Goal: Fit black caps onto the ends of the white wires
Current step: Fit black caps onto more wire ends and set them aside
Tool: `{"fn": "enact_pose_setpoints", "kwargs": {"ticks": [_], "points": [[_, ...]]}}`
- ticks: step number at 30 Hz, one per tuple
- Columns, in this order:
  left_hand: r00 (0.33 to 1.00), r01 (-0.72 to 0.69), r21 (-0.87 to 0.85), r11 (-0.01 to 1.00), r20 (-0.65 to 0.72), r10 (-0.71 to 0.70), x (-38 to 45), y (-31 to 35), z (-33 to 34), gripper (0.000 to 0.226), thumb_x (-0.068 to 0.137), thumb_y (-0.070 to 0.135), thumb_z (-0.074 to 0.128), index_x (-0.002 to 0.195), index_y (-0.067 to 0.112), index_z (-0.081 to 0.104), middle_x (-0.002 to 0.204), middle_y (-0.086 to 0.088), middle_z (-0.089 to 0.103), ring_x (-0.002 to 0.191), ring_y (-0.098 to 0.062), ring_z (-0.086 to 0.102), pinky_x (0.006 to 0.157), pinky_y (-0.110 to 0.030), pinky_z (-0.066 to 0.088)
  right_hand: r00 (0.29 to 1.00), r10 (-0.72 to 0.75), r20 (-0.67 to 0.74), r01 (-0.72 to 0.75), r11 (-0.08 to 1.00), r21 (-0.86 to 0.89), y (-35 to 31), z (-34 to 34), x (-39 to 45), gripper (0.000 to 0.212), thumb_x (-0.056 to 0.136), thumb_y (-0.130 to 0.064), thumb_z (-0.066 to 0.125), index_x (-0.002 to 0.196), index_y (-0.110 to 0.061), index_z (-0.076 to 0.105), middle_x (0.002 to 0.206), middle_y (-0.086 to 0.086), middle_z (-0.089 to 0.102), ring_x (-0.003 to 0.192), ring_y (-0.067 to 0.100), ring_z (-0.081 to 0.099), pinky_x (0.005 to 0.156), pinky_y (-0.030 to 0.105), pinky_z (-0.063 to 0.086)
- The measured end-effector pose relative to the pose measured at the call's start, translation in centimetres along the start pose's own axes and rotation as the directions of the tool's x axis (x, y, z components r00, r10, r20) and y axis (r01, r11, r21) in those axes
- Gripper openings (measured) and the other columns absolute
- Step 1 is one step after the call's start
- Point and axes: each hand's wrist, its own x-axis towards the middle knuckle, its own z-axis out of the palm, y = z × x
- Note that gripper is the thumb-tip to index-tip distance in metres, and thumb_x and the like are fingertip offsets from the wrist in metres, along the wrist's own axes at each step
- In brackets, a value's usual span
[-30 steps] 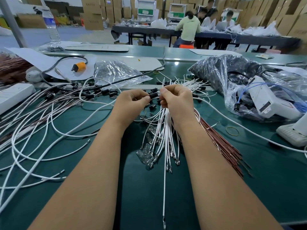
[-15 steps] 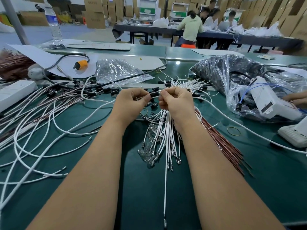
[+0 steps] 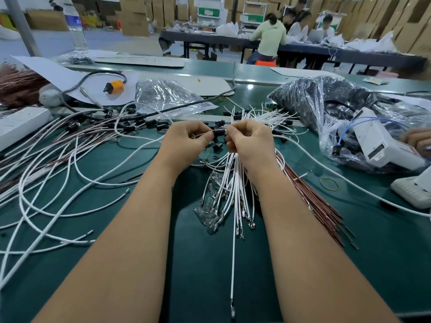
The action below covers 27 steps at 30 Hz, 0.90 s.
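Note:
My left hand (image 3: 186, 142) and my right hand (image 3: 249, 142) meet over the green table, fingers curled. Between them sits a small black cap (image 3: 218, 132); my left fingertips pinch it. My right hand pinches a white wire (image 3: 233, 252) that runs down toward me and ends in a metal terminal. A fan of white wires (image 3: 235, 192) with metal terminals lies under my right wrist. Loose black caps (image 3: 218, 145) lie just below my hands. Capped white wires (image 3: 70, 173) spread across the left side.
A clear bag of black caps (image 3: 168, 95) lies behind my left hand. A big plastic bag (image 3: 326, 108) with a white tool (image 3: 375, 141) fills the right; another person's hand (image 3: 418, 141) touches it. Red-brown wires (image 3: 314, 199) lie right of my forearm. A white power strip (image 3: 18, 123) sits far left.
My hands have stayed together at the same spot; the cap now shows more fully between my fingertips. Another person's hand has come in at the right edge.

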Motion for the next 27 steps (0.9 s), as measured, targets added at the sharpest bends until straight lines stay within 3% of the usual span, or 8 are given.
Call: {"fn": "enact_pose_setpoints", "kwargs": {"ticks": [6, 11, 19, 23, 27], "points": [[0.999, -0.048, 0.032, 0.998, -0.015, 0.048, -0.19, 0.19, 0.04, 0.013, 0.086, 0.013, 0.069, 0.077, 0.022, 0.069, 0.069, 0.002, 0.065, 0.064, -0.011, 0.054, 0.066, -0.024, 0.046, 1.000, 0.017, -0.010, -0.017, 1.000, 0.009, -0.02, 0.04, -0.19, 0.018, 0.093, -0.005, 0.059, 0.076, -0.011, 0.061, 0.064, 0.003, 0.061, 0.045, 0.002, 0.054, 0.051, 0.016, 0.049], [1.000, -0.028, 0.013, 1.000, -0.012, 0.028, -0.28, 0.29, 0.09, 0.017, 0.087, 0.012, 0.068, 0.075, 0.023, 0.069, 0.062, 0.005, 0.063, 0.056, -0.004, 0.052, 0.060, -0.016, 0.044, 1.000, -0.004, 0.017, 0.004, 1.000, 0.031, 0.09, -0.01, -0.23, 0.019, 0.094, -0.004, 0.058, 0.076, -0.011, 0.059, 0.064, 0.004, 0.060, 0.046, 0.003, 0.054, 0.051, 0.018, 0.049], [0.999, 0.039, -0.051, 0.998, 0.018, -0.038, -0.43, 0.21, 0.22, 0.015, 0.088, 0.009, 0.066, 0.076, 0.017, 0.070, 0.065, -0.004, 0.063, 0.065, -0.017, 0.053, 0.068, -0.030, 0.044, 0.998, -0.021, 0.055, 0.025, 0.997, -0.067, 0.18, -0.03, -0.46, 0.020, 0.097, -0.008, 0.054, 0.078, -0.013, 0.056, 0.066, 0.003, 0.060, 0.050, 0.005, 0.055, 0.054, 0.020, 0.050], [0.997, 0.067, -0.086, 0.994, 0.030, -0.064, -0.63, 0.51, 0.22, 0.013, 0.088, 0.008, 0.066, 0.079, 0.014, 0.071, 0.063, -0.004, 0.063, 0.065, -0.015, 0.054, 0.072, -0.028, 0.044, 0.998, -0.012, 0.068, 0.016, 0.998, -0.059, 0.21, -0.02, -0.59, 0.021, 0.098, -0.009, 0.052, 0.078, -0.015, 0.054, 0.066, 0.002, 0.060, 0.055, 0.010, 0.055, 0.057, 0.025, 0.051], [0.996, 0.087, -0.121, 0.989, 0.031, -0.084, -0.74, 0.79, 0.21, 0.018, 0.088, 0.006, 0.066, 0.075, 0.017, 0.069, 0.058, 0.001, 0.062, 0.063, -0.015, 0.053, 0.073, -0.027, 0.043, 0.998, -0.016, 0.061, 0.019, 0.999, -0.048, 0.25, 0.04, -0.67, 0.022, 0.098, -0.009, 0.052, 0.077, -0.016, 0.053, 0.064, 0.000, 0.059, 0.050, 0.006, 0.053, 0.052, 0.019, 0.047]]}}
